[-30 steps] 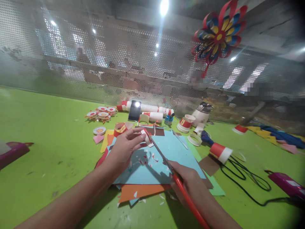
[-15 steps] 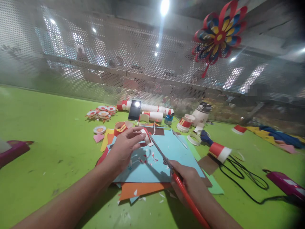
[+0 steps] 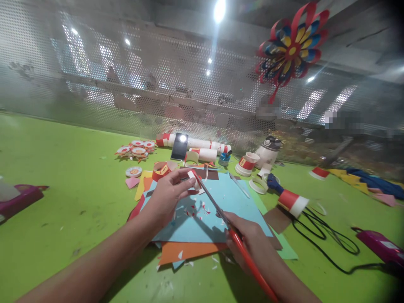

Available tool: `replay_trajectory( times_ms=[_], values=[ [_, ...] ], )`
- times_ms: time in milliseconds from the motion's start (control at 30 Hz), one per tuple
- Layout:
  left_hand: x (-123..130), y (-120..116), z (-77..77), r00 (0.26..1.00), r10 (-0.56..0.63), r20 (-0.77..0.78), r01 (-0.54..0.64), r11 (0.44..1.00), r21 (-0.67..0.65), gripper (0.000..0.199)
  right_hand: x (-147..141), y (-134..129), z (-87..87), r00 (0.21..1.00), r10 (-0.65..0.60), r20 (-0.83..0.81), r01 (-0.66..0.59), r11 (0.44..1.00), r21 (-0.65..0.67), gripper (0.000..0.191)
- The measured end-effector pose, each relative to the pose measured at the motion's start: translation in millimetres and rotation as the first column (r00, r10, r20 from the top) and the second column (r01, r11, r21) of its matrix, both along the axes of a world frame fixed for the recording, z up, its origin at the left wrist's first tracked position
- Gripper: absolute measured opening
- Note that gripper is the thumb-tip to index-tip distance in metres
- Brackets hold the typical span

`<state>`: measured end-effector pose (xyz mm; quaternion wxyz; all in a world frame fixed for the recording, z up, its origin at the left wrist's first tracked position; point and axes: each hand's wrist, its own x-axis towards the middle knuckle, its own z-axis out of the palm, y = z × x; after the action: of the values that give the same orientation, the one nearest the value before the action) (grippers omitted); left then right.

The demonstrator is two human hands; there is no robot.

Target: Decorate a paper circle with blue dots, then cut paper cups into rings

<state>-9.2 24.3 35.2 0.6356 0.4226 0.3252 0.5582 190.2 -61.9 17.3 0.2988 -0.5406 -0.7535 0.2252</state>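
Note:
Pinched between the fingers and thumb of my left hand (image 3: 172,191) is a small red and white paper piece (image 3: 193,178), held above the sheets. My right hand (image 3: 244,235) grips a pair of scissors (image 3: 217,206) with red handles. Their blades point up and left, and the tips meet the edge of the paper piece; whether the blades are parted I cannot make out. Below both hands lies a light blue sheet (image 3: 217,227) on a stack of coloured paper, with several tiny red and white scraps (image 3: 197,210) scattered over it.
Behind the stack are a phone (image 3: 179,147) with its light on, white and red paper tubes (image 3: 203,154), a small blue jar (image 3: 224,158) and cut paper cups (image 3: 246,164). Pink glue guns (image 3: 378,246) lie at both sides, a black cable at the right. Round paper pieces (image 3: 137,149) sit back left.
The whole view has shifted slightly. Both hands keep nearly the same pose, with the scissor tips still at the red and white paper piece.

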Motion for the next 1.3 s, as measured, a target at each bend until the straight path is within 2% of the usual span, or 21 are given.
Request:
replay_trajectory(
  times_ms=[267, 567, 767, 1000, 1300],
  values=[
    [1, -4, 6.0, 1.0, 0.008, 0.004, -0.008, 1.0, -0.002, 0.037, 0, -1, -0.3, 0.998, -0.015, 0.061, 0.011, 0.998, 0.056, 0.037],
    [1, -2, 1.6, 0.999, 0.005, 0.035, -0.003, 0.999, -0.041, 0.038, 4, 1, -8.5, 0.995, -0.016, 0.102, 0.015, 1.0, 0.009, 0.034],
    [-1, 1, 1.8, 0.998, -0.011, 0.065, 0.016, 0.997, -0.076, 0.026, 0, 2, -7.7, 0.997, -0.009, 0.075, 0.002, 0.995, 0.098, 0.026],
    [-2, 2, 1.8, 0.998, 0.013, 0.057, -0.008, 0.996, -0.089, 0.035, -1, 1, 0.6, 0.997, 0.001, 0.078, -0.01, 0.993, 0.114, 0.032],
    [0, -1, 7.0, 0.999, 0.021, 0.033, -0.019, 0.997, -0.073, 0.03, -1, -1, -1.3, 0.996, -0.02, 0.086, 0.014, 0.997, 0.075, 0.035]
  ],
)
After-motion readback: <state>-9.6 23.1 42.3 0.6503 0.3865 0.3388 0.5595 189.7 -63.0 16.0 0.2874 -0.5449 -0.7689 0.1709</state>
